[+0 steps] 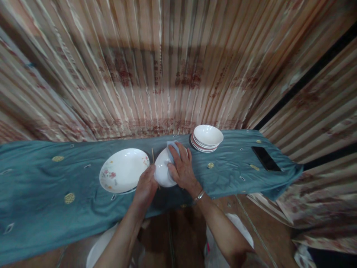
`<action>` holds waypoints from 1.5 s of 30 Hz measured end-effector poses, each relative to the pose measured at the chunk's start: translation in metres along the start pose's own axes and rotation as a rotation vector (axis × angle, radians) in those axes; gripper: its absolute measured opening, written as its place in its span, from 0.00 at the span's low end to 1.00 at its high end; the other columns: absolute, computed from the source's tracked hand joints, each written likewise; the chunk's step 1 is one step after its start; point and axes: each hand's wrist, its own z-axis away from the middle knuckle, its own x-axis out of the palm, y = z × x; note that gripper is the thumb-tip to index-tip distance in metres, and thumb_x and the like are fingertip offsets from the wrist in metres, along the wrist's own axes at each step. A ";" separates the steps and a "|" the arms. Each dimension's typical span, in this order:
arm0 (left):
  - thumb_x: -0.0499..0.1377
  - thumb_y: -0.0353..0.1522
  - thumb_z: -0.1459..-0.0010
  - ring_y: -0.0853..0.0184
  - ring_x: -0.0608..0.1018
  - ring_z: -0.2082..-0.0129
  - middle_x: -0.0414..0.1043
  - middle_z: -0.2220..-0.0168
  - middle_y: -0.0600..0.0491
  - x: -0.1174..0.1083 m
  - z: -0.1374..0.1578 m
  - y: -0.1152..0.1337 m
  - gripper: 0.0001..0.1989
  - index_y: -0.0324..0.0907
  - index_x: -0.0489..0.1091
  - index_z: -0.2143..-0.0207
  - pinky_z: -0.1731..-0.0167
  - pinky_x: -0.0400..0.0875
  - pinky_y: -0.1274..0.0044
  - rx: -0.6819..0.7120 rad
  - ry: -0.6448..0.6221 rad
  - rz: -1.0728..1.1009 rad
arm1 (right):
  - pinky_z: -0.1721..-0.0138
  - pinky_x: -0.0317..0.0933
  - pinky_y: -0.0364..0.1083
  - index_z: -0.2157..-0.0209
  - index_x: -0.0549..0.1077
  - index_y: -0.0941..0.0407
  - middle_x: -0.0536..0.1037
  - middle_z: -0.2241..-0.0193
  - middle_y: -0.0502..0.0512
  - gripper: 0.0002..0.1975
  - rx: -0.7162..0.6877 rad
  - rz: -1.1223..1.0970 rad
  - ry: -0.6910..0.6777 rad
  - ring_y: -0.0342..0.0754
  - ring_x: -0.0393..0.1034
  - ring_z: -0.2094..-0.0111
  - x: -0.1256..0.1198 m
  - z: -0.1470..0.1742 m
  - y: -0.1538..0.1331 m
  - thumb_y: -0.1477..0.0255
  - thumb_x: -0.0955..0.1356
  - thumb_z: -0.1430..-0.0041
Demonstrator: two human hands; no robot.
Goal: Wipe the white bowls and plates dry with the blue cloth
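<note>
A white bowl point(164, 172) is held up over the table, its smooth outer side showing and its opening out of sight. My left hand point(147, 182) grips the bowl's edge from the left. In my right hand point(182, 167) is a light blue cloth point(174, 150), pressed against the bowl's right side with the fingers curled over it. A thin wooden stick point(153, 155), perhaps a chopstick, lies partly hidden behind the bowl and my left hand. Left of the hands is a white oval plate point(125, 171) with flower decoration, with another rim just visible beneath it.
A stack of white bowls point(208, 136) stands at the back right. A black phone point(266, 159) lies near the right end of the table, which has a wrinkled teal cloth point(83, 208). Pleated curtains point(167, 74) hang right behind. White objects point(240, 227) are below the front edge.
</note>
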 end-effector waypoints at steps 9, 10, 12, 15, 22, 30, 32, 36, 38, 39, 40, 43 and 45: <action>0.63 0.34 0.46 0.54 0.75 0.49 0.80 0.60 0.47 -0.004 -0.009 -0.002 0.11 0.41 0.76 0.60 0.51 0.71 0.68 0.054 0.071 0.067 | 0.32 0.45 0.60 0.31 0.42 0.56 0.49 0.31 0.62 0.30 0.153 -0.203 0.081 0.53 0.39 0.30 0.019 0.024 0.034 0.65 0.55 0.30; 0.63 0.34 0.46 0.55 0.74 0.48 0.80 0.61 0.48 -0.002 -0.010 -0.001 0.10 0.41 0.76 0.60 0.50 0.71 0.69 0.058 0.078 0.089 | 0.32 0.44 0.59 0.31 0.41 0.57 0.48 0.31 0.62 0.31 0.171 -0.223 0.078 0.52 0.38 0.30 0.022 0.029 0.035 0.64 0.54 0.29; 0.62 0.34 0.46 0.55 0.73 0.46 0.80 0.60 0.48 0.003 -0.009 0.001 0.09 0.42 0.76 0.62 0.49 0.71 0.69 0.058 0.082 0.142 | 0.32 0.43 0.59 0.30 0.38 0.57 0.46 0.30 0.62 0.32 0.217 -0.251 0.069 0.52 0.36 0.29 0.027 0.040 0.036 0.63 0.54 0.29; 0.61 0.35 0.46 0.54 0.72 0.44 0.80 0.58 0.48 0.009 -0.006 0.003 0.09 0.43 0.76 0.62 0.48 0.71 0.68 0.036 0.059 0.205 | 0.32 0.43 0.59 0.30 0.35 0.56 0.42 0.29 0.62 0.33 0.269 -0.273 0.033 0.52 0.33 0.29 0.033 0.055 0.033 0.62 0.55 0.29; 0.60 0.33 0.45 0.56 0.70 0.41 0.79 0.54 0.47 0.013 -0.005 0.002 0.14 0.41 0.75 0.56 0.45 0.70 0.68 0.039 0.047 0.268 | 0.31 0.39 0.59 0.31 0.30 0.56 0.35 0.29 0.61 0.36 0.305 -0.298 -0.060 0.51 0.28 0.29 0.034 0.074 0.025 0.61 0.56 0.29; 0.57 0.33 0.39 0.58 0.68 0.38 0.78 0.51 0.43 0.018 -0.003 0.002 0.20 0.35 0.69 0.46 0.39 0.63 0.66 -0.041 0.056 0.309 | 0.32 0.41 0.59 0.31 0.29 0.57 0.35 0.29 0.64 0.38 0.389 -0.288 -0.117 0.54 0.29 0.29 0.031 0.091 0.010 0.59 0.56 0.30; 0.58 0.34 0.40 0.58 0.67 0.38 0.77 0.50 0.44 0.019 -0.003 -0.001 0.22 0.36 0.67 0.44 0.39 0.62 0.65 -0.045 0.031 0.313 | 0.32 0.41 0.59 0.31 0.29 0.57 0.34 0.29 0.63 0.37 0.382 -0.283 -0.139 0.54 0.28 0.29 0.027 0.095 0.003 0.59 0.56 0.30; 0.59 0.36 0.40 0.56 0.67 0.38 0.78 0.52 0.45 0.018 -0.006 -0.006 0.22 0.38 0.68 0.44 0.40 0.64 0.63 -0.067 -0.002 0.318 | 0.32 0.41 0.61 0.31 0.27 0.56 0.30 0.29 0.62 0.36 0.310 -0.255 -0.160 0.55 0.26 0.29 0.019 0.105 -0.009 0.62 0.55 0.30; 0.59 0.37 0.41 0.54 0.67 0.39 0.78 0.52 0.44 0.018 -0.007 -0.008 0.23 0.38 0.68 0.44 0.41 0.65 0.62 -0.080 -0.016 0.318 | 0.32 0.41 0.62 0.31 0.27 0.57 0.29 0.29 0.63 0.37 0.252 -0.230 -0.176 0.57 0.25 0.29 0.016 0.108 -0.012 0.63 0.56 0.30; 0.59 0.37 0.41 0.54 0.68 0.39 0.78 0.51 0.44 0.018 -0.008 -0.008 0.24 0.37 0.68 0.44 0.42 0.66 0.61 -0.085 -0.025 0.317 | 0.32 0.41 0.63 0.31 0.27 0.58 0.29 0.29 0.64 0.38 0.225 -0.215 -0.184 0.57 0.25 0.29 0.015 0.108 -0.013 0.64 0.57 0.30; 0.60 0.37 0.41 0.54 0.68 0.39 0.77 0.51 0.43 0.018 -0.008 -0.009 0.24 0.37 0.67 0.44 0.42 0.66 0.62 -0.085 -0.032 0.315 | 0.33 0.42 0.63 0.31 0.28 0.58 0.29 0.29 0.64 0.38 0.200 -0.198 -0.188 0.58 0.26 0.29 0.013 0.109 -0.014 0.64 0.58 0.31; 0.60 0.38 0.41 0.56 0.69 0.40 0.76 0.50 0.41 0.018 -0.007 -0.009 0.24 0.35 0.68 0.45 0.42 0.67 0.64 -0.068 -0.063 0.300 | 0.33 0.43 0.64 0.31 0.30 0.58 0.32 0.29 0.64 0.39 0.125 -0.143 -0.184 0.59 0.27 0.29 0.010 0.106 -0.014 0.64 0.59 0.32; 0.60 0.38 0.41 0.56 0.70 0.41 0.77 0.51 0.42 0.017 -0.007 -0.010 0.23 0.34 0.68 0.46 0.43 0.69 0.66 -0.052 -0.074 0.287 | 0.34 0.44 0.65 0.31 0.31 0.59 0.34 0.29 0.64 0.40 0.073 -0.113 -0.183 0.59 0.28 0.29 0.008 0.102 -0.014 0.64 0.60 0.33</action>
